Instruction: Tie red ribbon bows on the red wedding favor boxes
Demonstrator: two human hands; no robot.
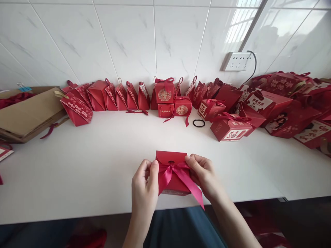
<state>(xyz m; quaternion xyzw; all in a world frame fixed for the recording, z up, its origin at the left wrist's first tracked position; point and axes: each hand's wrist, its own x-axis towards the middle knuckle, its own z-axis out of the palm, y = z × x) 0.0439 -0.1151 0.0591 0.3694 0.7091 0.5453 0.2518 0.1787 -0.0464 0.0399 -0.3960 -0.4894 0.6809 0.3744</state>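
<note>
A red gift box [172, 156] stands near the table's front edge, between my hands. A pink-red satin ribbon [188, 182] is tied in a bow across its front, one long tail hanging down to the right. Below the top flap a small dark hole shows. My left hand [146, 177] pinches the left side of the box and bow, thumb on top. My right hand [203, 172] grips the right upper side, thumb at the corner by the ribbon loop. The fingers behind the box are hidden.
Red gift boxes [165, 91] line the tiled wall and crowd the right side. A cardboard carton [31, 113] holding red material is at left. A black hair tie [199, 123] and loose ribbon pieces [137, 112] lie on the white table [85, 165]. A power strip [236, 61] hangs on the wall.
</note>
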